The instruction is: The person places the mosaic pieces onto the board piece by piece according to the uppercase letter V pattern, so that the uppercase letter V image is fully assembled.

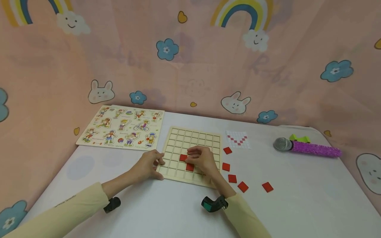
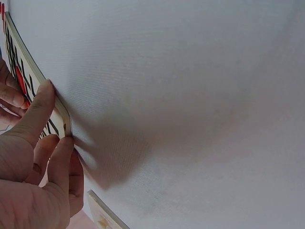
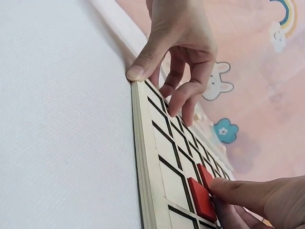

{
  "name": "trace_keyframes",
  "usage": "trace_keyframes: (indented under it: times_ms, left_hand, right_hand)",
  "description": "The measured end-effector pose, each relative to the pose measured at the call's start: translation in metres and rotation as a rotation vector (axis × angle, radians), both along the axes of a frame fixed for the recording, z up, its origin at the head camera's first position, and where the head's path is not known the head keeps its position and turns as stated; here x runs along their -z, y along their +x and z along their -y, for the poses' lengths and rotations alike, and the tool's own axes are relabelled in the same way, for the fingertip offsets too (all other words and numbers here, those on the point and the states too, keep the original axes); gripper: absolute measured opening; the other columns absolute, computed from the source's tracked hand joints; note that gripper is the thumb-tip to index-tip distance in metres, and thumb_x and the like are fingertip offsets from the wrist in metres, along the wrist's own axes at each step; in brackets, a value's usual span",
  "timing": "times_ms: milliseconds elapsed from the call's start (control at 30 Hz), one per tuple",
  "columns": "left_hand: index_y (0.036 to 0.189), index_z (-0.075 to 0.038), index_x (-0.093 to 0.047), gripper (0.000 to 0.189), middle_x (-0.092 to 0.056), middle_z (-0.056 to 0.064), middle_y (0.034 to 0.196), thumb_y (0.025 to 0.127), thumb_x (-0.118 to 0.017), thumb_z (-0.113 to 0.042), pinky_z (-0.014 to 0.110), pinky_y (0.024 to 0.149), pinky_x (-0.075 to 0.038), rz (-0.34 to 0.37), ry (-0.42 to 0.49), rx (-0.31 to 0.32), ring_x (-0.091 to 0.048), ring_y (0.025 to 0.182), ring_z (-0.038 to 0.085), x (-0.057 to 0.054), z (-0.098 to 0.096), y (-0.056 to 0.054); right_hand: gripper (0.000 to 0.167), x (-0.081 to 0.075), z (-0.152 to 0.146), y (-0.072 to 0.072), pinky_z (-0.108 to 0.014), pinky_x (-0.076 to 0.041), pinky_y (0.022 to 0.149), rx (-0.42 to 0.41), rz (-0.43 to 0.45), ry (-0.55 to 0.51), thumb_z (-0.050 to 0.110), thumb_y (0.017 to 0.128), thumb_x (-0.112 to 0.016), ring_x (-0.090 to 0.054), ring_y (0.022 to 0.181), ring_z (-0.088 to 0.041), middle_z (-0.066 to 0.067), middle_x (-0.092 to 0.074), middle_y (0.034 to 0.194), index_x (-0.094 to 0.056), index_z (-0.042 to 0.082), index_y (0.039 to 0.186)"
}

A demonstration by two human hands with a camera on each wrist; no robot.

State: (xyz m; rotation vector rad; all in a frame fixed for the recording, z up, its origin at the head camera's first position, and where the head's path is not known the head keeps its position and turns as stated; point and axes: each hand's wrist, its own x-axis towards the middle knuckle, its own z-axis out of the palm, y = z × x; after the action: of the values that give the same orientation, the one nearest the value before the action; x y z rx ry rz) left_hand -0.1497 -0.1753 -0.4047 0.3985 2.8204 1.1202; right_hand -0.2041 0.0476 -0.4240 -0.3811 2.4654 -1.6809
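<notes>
A square wooden grid board (image 1: 175,142) lies on the table. My left hand (image 1: 150,165) grips its near left corner, thumb at the near edge and fingers bent along the left side; the left wrist view shows the thumb (image 2: 40,105) against the rim. Over the middle of the board, my right hand (image 1: 203,160) pinches a red square tile (image 1: 183,157) at its side. Diagonally next to it, another red tile (image 1: 190,167) sits in a cell. In the right wrist view the thumb (image 3: 238,191) touches the farther tile (image 3: 205,175); the other fingertips are hidden.
Several loose red tiles (image 1: 226,167) lie right of the board. Behind them is a small card (image 1: 238,139) with a red V pattern. A microphone (image 1: 306,147) and a yellow-green piece (image 1: 299,138) are farther right. A picture puzzle board (image 1: 122,127) lies back left.
</notes>
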Motion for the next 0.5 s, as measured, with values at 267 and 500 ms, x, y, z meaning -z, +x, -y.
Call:
trace_keyframes:
  times_ms: [267,500]
  left_hand:
    - [0.086,0.000,-0.066,0.038,-0.060,0.011,0.104,0.056,-0.089,0.001,0.028,0.074,-0.050,0.027,-0.010,-0.014,-0.055,0.085,0.017,-0.001,-0.002,0.000]
    - [0.091,0.003,-0.067,0.041,-0.058,0.007,0.096,0.056,-0.089,0.000,0.028,0.074,-0.049,0.030,-0.006,0.000,-0.054,0.084,0.017,-0.002,-0.003,-0.002]
  right_hand:
    - [0.034,-0.006,-0.014,0.001,-0.030,-0.054,0.078,-0.019,0.098,-0.087,-0.003,0.079,-0.074,-0.067,0.092,-0.025,-0.017,-0.067,0.106,-0.064,-0.004,0.112]
    - [0.042,-0.015,-0.070,-0.006,-0.023,-0.052,0.079,-0.026,0.083,-0.068,0.003,0.084,-0.071,-0.062,0.103,-0.027,-0.020,-0.061,0.121,-0.058,-0.002,0.124]
